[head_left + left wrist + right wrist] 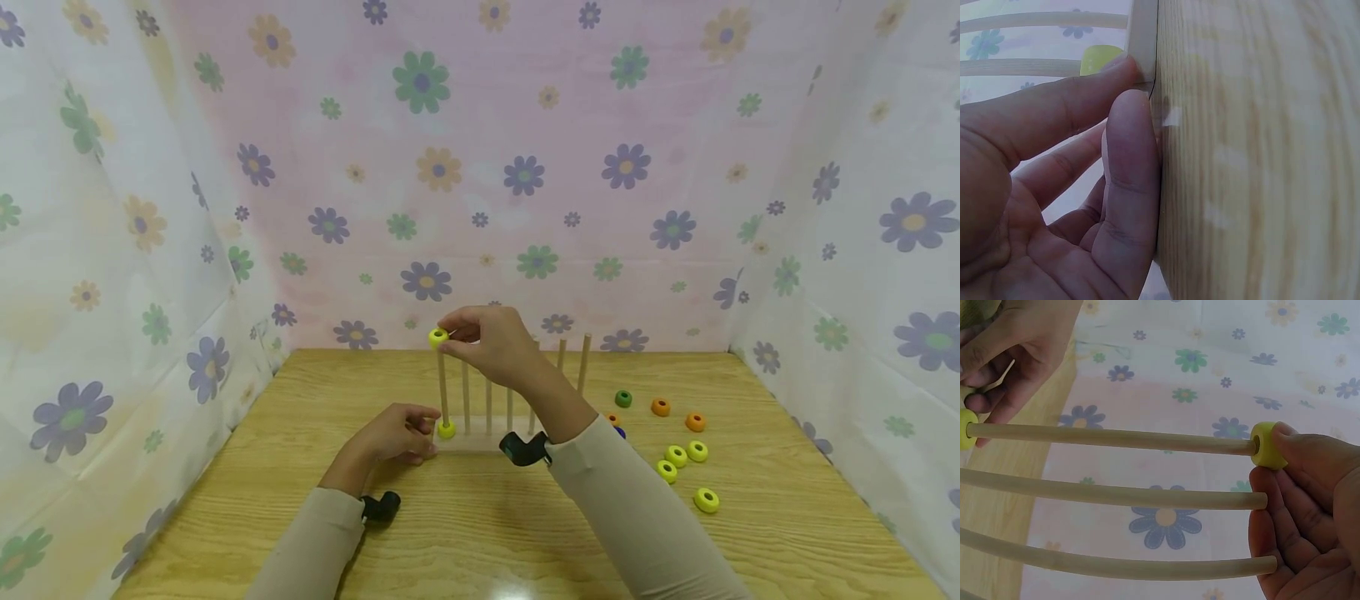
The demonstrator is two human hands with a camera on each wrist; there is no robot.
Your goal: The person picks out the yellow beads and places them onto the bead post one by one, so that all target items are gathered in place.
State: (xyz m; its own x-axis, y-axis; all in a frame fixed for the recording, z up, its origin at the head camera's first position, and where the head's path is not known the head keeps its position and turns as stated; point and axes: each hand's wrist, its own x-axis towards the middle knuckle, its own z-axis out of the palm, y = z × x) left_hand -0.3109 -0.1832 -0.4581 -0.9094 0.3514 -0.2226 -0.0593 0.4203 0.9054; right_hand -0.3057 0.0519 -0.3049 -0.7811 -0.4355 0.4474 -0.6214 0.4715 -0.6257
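One round, yellow, holed bead (438,338) pinched in the right hand (491,346) meets the tip of a slim wooden peg (443,383), while the left hand (393,433) below grips a pale wooden base (476,445), apparently steadying it.

Right grip (1307,515) pinches yellow bead (1266,449) at tip of rod (1116,435).

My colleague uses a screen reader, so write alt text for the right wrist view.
A right hand pinches a yellow bead at the tip of a wooden rod. A second yellow bead sits at the rod's other end, near the left hand, with more rods lower in frame and a flowered backdrop behind.
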